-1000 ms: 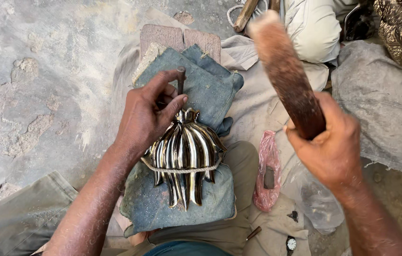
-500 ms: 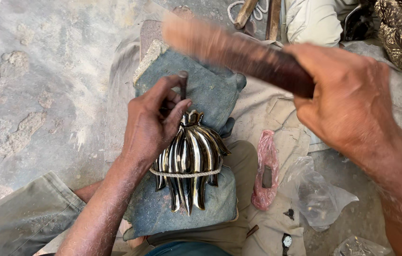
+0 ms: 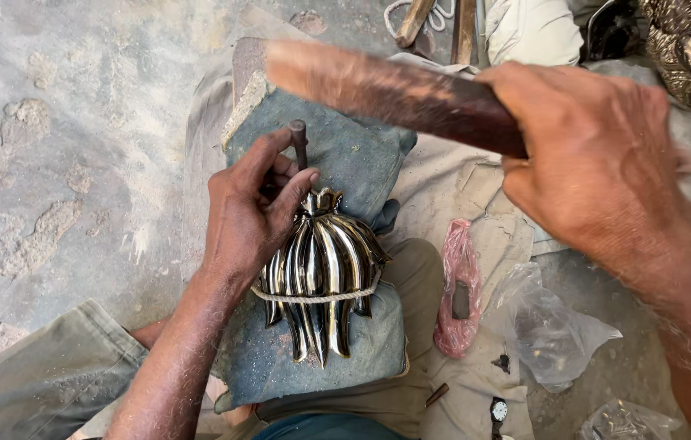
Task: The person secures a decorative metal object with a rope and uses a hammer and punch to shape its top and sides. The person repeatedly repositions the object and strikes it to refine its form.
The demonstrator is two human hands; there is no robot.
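Pinching a short dark metal punch (image 3: 299, 143) upright between fingers and thumb of the left hand (image 3: 249, 213), tip at the top of a shiny ribbed metal piece (image 3: 322, 273). Bound with cord (image 3: 317, 298), resting on a grey-blue cloth pad (image 3: 345, 155) over the lap. Right hand (image 3: 598, 159) closed tight round a blurred wooden mallet (image 3: 386, 91), raised above the punch.

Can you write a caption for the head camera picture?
Left hand steadies dark punch on shiny ribbed metal piece; right hand swings wooden mallet.
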